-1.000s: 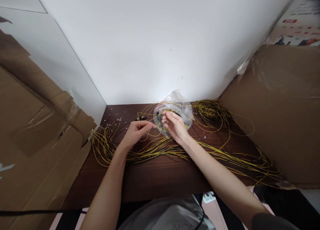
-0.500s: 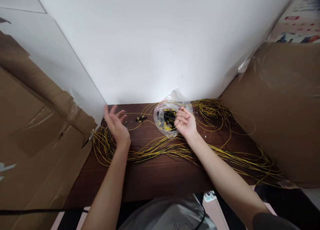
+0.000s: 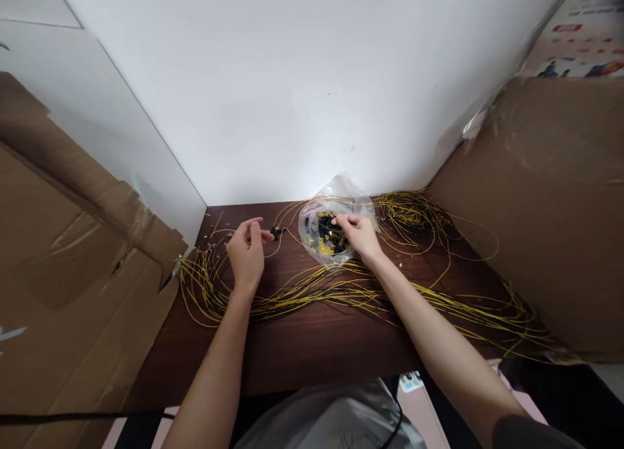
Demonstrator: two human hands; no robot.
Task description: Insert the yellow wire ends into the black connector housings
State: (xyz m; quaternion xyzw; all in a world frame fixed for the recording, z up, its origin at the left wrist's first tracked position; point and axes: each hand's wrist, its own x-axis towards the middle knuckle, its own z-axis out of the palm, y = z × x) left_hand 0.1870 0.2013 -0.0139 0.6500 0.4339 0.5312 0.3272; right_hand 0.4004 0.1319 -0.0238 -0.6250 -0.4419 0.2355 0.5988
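A clear plastic bag [image 3: 312, 254] stands open near the wall, filled with small black and yellow pieces [image 3: 327, 236]. Over its right side is my right hand [image 3: 361, 236], thumb and forefinger pinched together; whatever is between them is too small to make out. My left hand [image 3: 247, 251] hovers to the left, fingers loosely bent and apart, with nothing visible in it. Just beyond its fingertips, a little cluster of black and yellow parts [image 3: 277, 232] lies on the brown tabletop [image 3: 292, 358], joined to thin yellow wires.
Long yellow and black wires [image 3: 312, 293] run across the tabletop below both hands. A tangled wire coil [image 3: 407, 208] lies back right. Cardboard boxes flank both sides, left [image 3: 73, 254] and right [image 3: 546, 208]. A white wall [image 3: 312, 98] rises behind.
My left hand has moved right, toward the little cluster, its raised fingers lowered. My right hand has turned and shifted slightly, its pinch now lower over the bag's pieces.
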